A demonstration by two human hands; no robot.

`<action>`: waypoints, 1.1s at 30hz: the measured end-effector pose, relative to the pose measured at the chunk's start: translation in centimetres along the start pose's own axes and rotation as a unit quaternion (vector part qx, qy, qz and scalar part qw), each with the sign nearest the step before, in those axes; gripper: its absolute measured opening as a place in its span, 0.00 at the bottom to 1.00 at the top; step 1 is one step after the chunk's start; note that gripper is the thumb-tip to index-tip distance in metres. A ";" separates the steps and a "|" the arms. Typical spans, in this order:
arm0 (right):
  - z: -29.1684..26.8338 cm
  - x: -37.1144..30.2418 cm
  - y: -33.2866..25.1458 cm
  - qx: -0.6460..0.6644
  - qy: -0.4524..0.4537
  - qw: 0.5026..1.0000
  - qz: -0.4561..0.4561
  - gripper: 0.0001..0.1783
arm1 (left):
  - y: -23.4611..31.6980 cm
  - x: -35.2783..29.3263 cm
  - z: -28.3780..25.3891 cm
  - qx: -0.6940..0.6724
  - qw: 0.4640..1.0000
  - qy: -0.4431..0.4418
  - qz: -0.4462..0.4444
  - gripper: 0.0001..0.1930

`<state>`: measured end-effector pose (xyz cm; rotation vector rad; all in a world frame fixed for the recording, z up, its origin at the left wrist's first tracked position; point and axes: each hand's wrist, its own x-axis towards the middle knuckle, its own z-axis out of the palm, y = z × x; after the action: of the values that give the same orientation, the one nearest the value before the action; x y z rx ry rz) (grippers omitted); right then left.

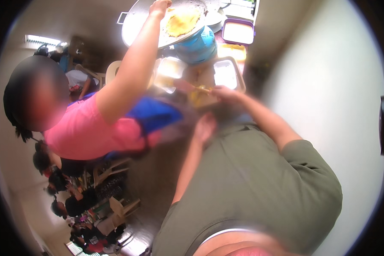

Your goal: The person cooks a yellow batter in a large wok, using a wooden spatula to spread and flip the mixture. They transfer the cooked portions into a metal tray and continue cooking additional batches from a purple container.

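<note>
Wooden-handled tool (203, 89) is gripped in the right hand (226, 92), near the pale container (165, 71); left hand (206, 126) blurred, grip can't be told. Container could be knocked if the tool is swung wide.

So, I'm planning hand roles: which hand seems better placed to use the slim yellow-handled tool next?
Likely the right hand: it grips the tool, close to the beige-rimmed rectangular container. The left hand, blurred, is nearer the olive-green shirt.
</note>
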<state>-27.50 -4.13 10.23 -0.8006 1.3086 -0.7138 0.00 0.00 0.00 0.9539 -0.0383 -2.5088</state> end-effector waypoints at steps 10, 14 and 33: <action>-2.1 1.3 0.3 -0.059 0.007 0.997 0.046 0.26 | 2.9 -1.4 -1.0 -0.003 1.000 0.019 -0.016 0.15; -2.4 1.9 2.2 -0.119 0.115 0.986 0.004 0.31 | 4.3 -2.0 -3.5 0.023 0.998 0.042 -0.040 0.14; 14.4 -4.3 3.9 -0.024 0.337 0.935 -0.109 0.20 | 11.9 -15.7 -16.7 0.077 0.991 0.072 -0.081 0.14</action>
<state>-13.70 3.03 10.46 -0.7757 1.8719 -1.2053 25.76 -1.83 -0.71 1.2444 -0.1148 -2.6057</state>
